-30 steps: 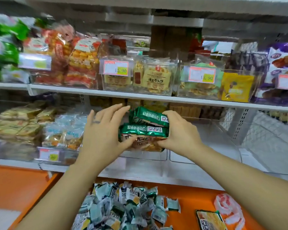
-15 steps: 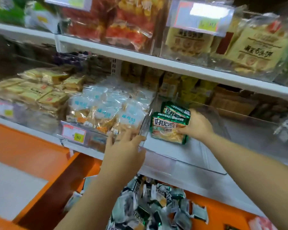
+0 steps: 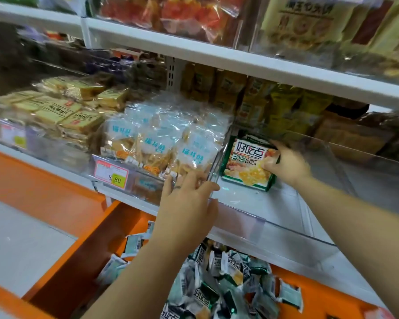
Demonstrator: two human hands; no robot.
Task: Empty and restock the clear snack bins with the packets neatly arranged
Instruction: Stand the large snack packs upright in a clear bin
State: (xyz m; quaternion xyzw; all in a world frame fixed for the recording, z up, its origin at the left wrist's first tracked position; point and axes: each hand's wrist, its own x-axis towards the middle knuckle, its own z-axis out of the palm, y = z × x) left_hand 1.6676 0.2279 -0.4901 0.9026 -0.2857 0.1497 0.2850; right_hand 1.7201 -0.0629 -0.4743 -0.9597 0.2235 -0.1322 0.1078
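Fingers (image 3: pixel 279 148) of our right hand (image 3: pixel 287 163) curl round the right edge of the green packets (image 3: pixel 247 165), the thumb pressed on the front face, so we grip the small stack. The stack stands tilted on the floor of the clear bin (image 3: pixel 263 229), at its back left, touching the left wall. Our left hand (image 3: pixel 189 203) rests on the bin's front left corner, fingers nearly straight and slightly spread, thumb lying along the front rim. Just left of that wall, the neighbouring bin (image 3: pixel 148 187) holds blue-and-white packets (image 3: pixel 161 143) and carries a price label (image 3: pixel 111 173) reading 8.80. Farther left lie yellow packets (image 3: pixel 62 111). Below our arms, loose packets (image 3: pixel 217 286) are heaped on the orange tray (image 3: pixel 83 249). A white shelf (image 3: pixel 240 63) runs above the bins.
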